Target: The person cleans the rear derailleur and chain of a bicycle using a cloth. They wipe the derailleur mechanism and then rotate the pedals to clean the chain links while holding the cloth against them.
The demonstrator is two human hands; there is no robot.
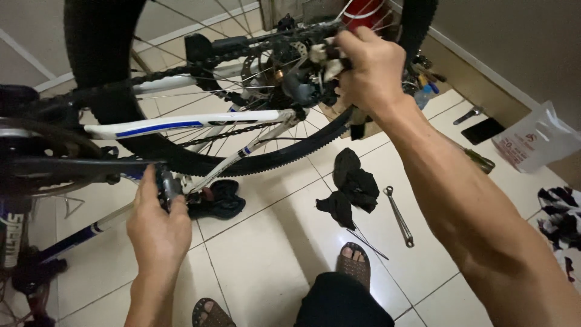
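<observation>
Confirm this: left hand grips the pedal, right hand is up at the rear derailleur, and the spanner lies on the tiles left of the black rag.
Not quite. In the head view the spanner lies right of the black rag, not left. The rest holds: left hand on the pedal, right hand at the rear derailleur.

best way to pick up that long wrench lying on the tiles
Grip the wrench around the middle of its slim straight shaft, coming from above with fingers across its width. It lies flat on the tile floor, clear of the black rag, so both sides are probably free.
</observation>
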